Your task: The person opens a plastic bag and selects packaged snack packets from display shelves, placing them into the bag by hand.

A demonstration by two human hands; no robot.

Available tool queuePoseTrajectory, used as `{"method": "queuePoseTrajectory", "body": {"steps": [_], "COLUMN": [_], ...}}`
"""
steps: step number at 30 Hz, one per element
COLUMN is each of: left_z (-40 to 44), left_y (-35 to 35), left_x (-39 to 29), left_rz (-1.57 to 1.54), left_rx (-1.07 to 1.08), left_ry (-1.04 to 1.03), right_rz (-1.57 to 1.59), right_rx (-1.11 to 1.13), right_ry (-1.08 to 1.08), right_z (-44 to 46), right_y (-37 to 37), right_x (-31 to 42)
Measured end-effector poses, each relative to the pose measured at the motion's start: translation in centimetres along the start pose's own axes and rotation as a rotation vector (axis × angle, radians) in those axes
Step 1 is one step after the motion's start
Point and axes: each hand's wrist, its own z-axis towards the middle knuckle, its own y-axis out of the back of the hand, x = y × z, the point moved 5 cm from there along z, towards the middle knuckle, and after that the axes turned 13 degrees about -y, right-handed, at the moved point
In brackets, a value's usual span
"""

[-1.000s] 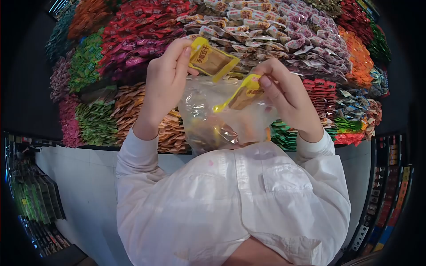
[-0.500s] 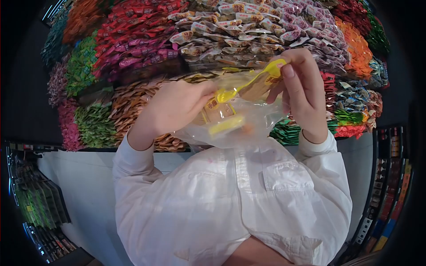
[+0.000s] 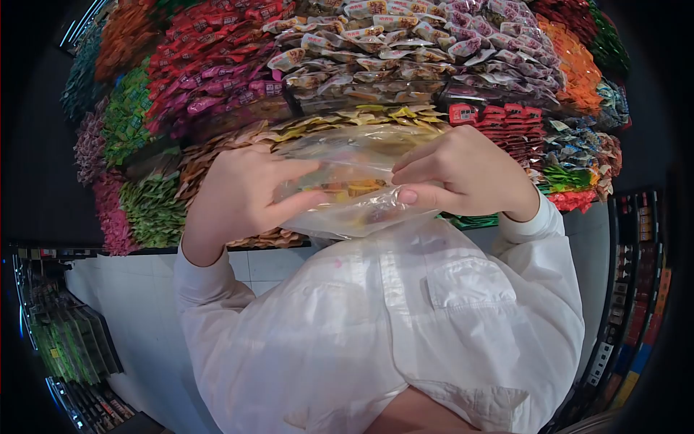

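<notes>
Currently, right hand (image 3: 459, 173) has thumb and fingertips pinching the edge of a clear bag (image 3: 340, 223), at the bag's 3 o'clock. Left hand (image 3: 249, 192) lies at 9 o'clock, thumb and forefinger spread apart over the film; its other fingers are hidden, so cannot tell whether it grips. Bag sits between the hands, just beyond the white shirt (image 3: 448, 340) at 6 o'clock. Yellow-orange contents (image 3: 356, 189) show inside, too blurred to count. Outward from the bag: yellow packets (image 3: 383, 114) near 12 o'clock, white printed packets (image 3: 376, 54) farther on the same line, red packets (image 3: 510, 134) at 2, magenta packets (image 3: 206, 90) at 10, green packets (image 3: 148, 210) at 9, past the left hand. Pale floor (image 3: 148, 311) at 8.
</notes>
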Motion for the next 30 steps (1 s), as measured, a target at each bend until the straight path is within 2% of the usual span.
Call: {"method": "queuePoseTrajectory", "body": {"steps": [1,2,3,5,7,9,11,13,14,17,19,20,22,23,25,27,29,30], "left_z": [-0.4,-0.8,-1.5,-2.9,-5.7,-7.4,-6.7,-8.4,-7.8,-4.7,-3.5,-3.0,-3.0,-3.3,-3.0,-3.9,-4.5,-4.3], "left_y": [0.6,0.8,0.8,1.2,0.9,-2.5,-7.9,-14.4,-15.9,-15.5,-14.4,-14.2,-14.3,-14.3,-13.8,-13.5,-13.6,-12.1], "left_x": [-0.3,-0.3,-0.2,-0.3,0.2,2.1,3.1,5.5,5.4,3.8,4.4,4.1,4.0,4.2,3.6,2.9,3.3,1.8], "left_rz": [0.043,0.008,0.009,-0.020,-0.076,-0.507,-0.842,-0.910,-0.927,-0.943,-0.795,-0.809,-0.863,-0.916,-0.957,-1.019,-1.014,-0.900], "left_rx": [-0.112,0.008,0.008,-0.136,-0.466,-1.008,-0.839,-0.757,-0.768,-0.766,-0.805,-0.929,-0.980,-1.044,-1.014,-1.362,-1.326,-1.336], "left_ry": [-0.128,-0.095,-0.115,-0.309,-0.441,-0.304,-0.067,0.051,0.184,0.260,0.380,0.347,0.367,0.400,0.389,0.560,0.508,0.460], "right_rz": [-0.081,-0.162,-0.165,-0.155,-0.247,-0.057,0.419,0.648,0.657,0.720,0.776,0.821,0.975,0.979,1.261,1.276,1.135,1.165], "right_rx": [-0.054,-0.109,-0.117,-0.522,-0.733,-0.880,-0.816,-0.564,-0.516,-0.445,-0.437,-0.469,-0.596,-0.612,-0.534,-0.555,-0.489,-0.547], "right_ry": [0.003,0.002,-0.016,0.112,0.171,0.129,0.070,-0.115,-0.090,-0.021,0.019,0.086,0.256,0.250,0.095,0.109,0.162,0.231], "right_z": [-0.7,-1.2,-1.6,-3.7,-5.2,-7.4,-7.8,-6.2,-5.3,-4.1,-2.8,-1.8,-0.6,-0.2,1.1,0.9,0.1,0.1], "right_y": [0.9,1.5,1.6,3.8,4.1,3.5,0.2,-4.9,-7.7,-9.9,-10.0,-10.0,-9.2,-9.3,-10.6,-10.1,-9.0,-9.2], "right_x": [0.0,0.0,-0.2,0.4,0.1,-1.4,-3.8,-5.5,-5.5,-3.9,-3.3,-3.5,-2.9,-2.4,-2.0,-0.7,1.6,2.4]}}
